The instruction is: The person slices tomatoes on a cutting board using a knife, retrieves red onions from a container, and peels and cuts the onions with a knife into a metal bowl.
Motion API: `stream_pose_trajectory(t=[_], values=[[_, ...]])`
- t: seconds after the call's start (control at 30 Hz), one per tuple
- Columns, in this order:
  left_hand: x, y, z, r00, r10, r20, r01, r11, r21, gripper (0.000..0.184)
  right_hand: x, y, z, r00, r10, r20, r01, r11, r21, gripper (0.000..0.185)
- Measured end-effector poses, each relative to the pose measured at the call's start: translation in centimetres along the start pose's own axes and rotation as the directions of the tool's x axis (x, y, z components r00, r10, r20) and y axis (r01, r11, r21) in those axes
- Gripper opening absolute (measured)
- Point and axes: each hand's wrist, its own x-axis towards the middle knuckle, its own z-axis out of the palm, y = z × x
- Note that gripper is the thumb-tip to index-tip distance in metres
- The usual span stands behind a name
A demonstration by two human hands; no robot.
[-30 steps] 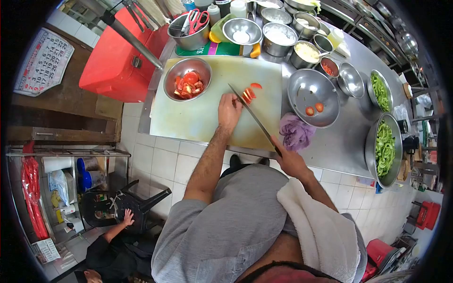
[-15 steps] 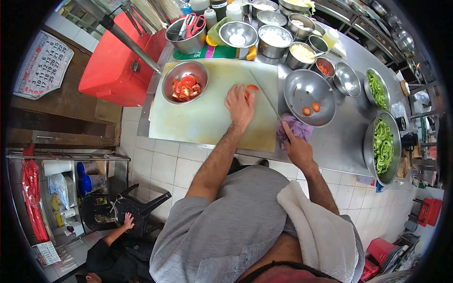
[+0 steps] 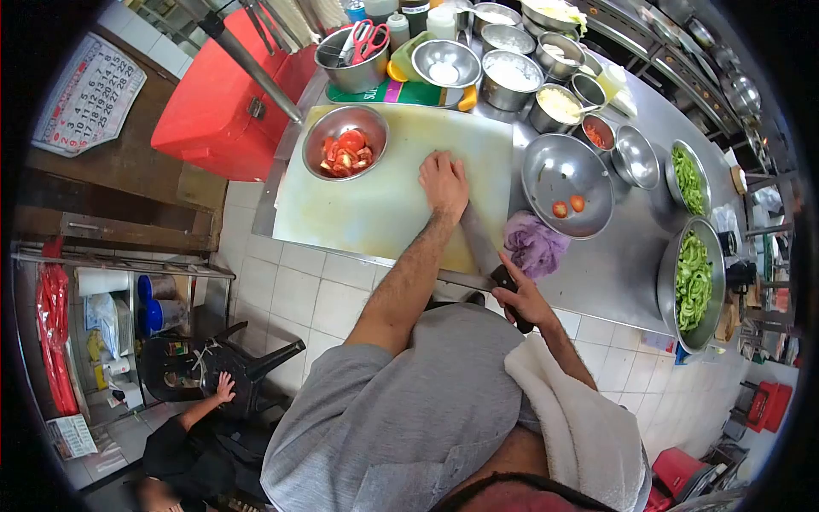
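Observation:
My right hand (image 3: pixel 527 303) is wrapped round the black handle of a large kitchen knife (image 3: pixel 482 241) at the board's near right edge. Its wide blade points away from me, with the tip beside my left wrist. My left hand (image 3: pixel 444 183) rests on the white cutting board (image 3: pixel 367 218), fingers curled and close together. Whatever lies beneath those fingers is hidden. On the board's far left stands a steel bowl (image 3: pixel 310 136) of cut tomatoes (image 3: pixel 348 154). Right of the board, a wide steel bowl (image 3: pixel 546 162) holds two tomato pieces (image 3: pixel 569 206).
A crumpled purple cloth (image 3: pixel 535 245) lies right of the knife. Two bowls of sliced green vegetable (image 3: pixel 694 282) stand at the right. Along the back are steel pots (image 3: pixel 512 81) and a container with red scissors (image 3: pixel 369 41). Another person's hand (image 3: pixel 224 387) is near a black chair, lower left.
The knife has come back toward me and turned, its blade now broad side up. The tomato pieces seen by my left hand are out of sight. The view has shifted slightly.

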Motion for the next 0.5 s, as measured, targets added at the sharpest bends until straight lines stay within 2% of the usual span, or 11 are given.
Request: stream_pose_trajectory(t=[0.03, 0.3, 0.4, 0.47, 0.5], values=[[-0.1, -0.1, -0.1, 1.000, 0.006, 0.003, -0.006, 1.000, -0.017, 0.029, 0.1, 0.1, 0.2, 1.000, -0.009, 0.019, 0.008, 0.998, 0.058, 0.080], [0.3, 0.0, -2.1, 0.999, -0.007, -0.044, 0.000, 0.988, -0.156, 0.017, -1.0, -2.8, 0.5, 0.997, -0.030, 0.078, 0.027, 0.999, 0.030, 0.084], [2.3, 0.7, -5.8, 0.990, 0.013, -0.140, -0.045, 0.972, -0.230, 0.015, -1.1, -5.0, 1.3, 0.991, -0.059, 0.123, 0.060, 0.998, -0.001, 0.084], [4.9, 0.7, -8.6, 0.956, 0.086, -0.282, -0.169, 0.944, -0.284, 0.014, -0.7, -7.4, 2.2, 0.984, -0.095, 0.152, 0.100, 0.995, -0.023, 0.084], [6.0, 0.5, -9.9, 0.955, 0.088, -0.283, -0.170, 0.944, -0.283, 0.014, -0.4, -8.8, 2.9, 0.980, -0.125, 0.157, 0.143, 0.983, -0.112, 0.083]])
